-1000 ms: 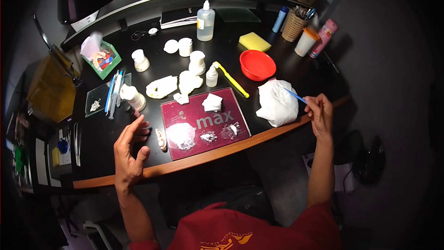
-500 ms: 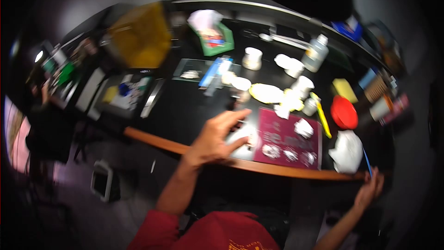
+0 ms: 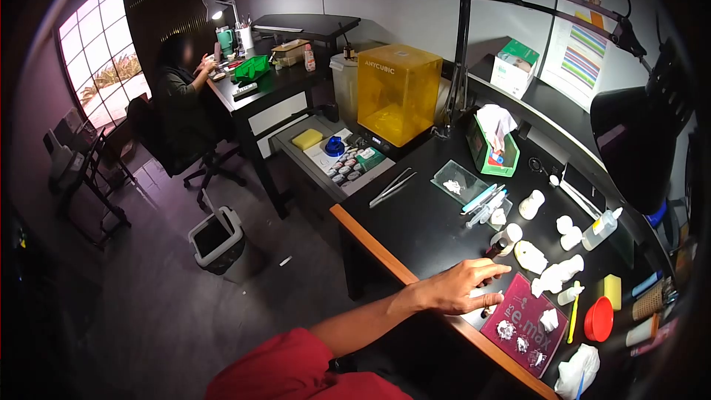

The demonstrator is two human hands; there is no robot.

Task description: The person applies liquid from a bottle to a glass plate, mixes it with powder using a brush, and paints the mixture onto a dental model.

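Observation:
My left hand [image 3: 465, 287] reaches over the front edge of the black desk, at the left side of a maroon e.max board [image 3: 511, 337]. Thumb and fingers are stretched apart, with nothing visible between them. Small heaps of white material [image 3: 506, 330] lie on the board, along with a crumpled white piece [image 3: 549, 319]. Just beyond the fingertips stand a small dark bottle [image 3: 498, 249] and a white-topped jar [image 3: 509, 235]. My right hand is out of view. A thin blue stick [image 3: 581, 382] shows against a crumpled white tissue [image 3: 579, 367] at the bottom right.
Tweezers [image 3: 392, 187], a glass slab [image 3: 459, 182], a red bowl [image 3: 598, 318] and a squeeze bottle [image 3: 601, 229] lie about the desk. A yellow ANYCUBIC cover [image 3: 400, 92] stands behind. A black lamp [image 3: 629, 126] overhangs the right. Another person [image 3: 181, 104] sits at a farther desk.
The view has swung left, bringing the room and the other person into clear sight. My right hand, earlier at the blue stick, has left the view. My left hand stays open beside the board.

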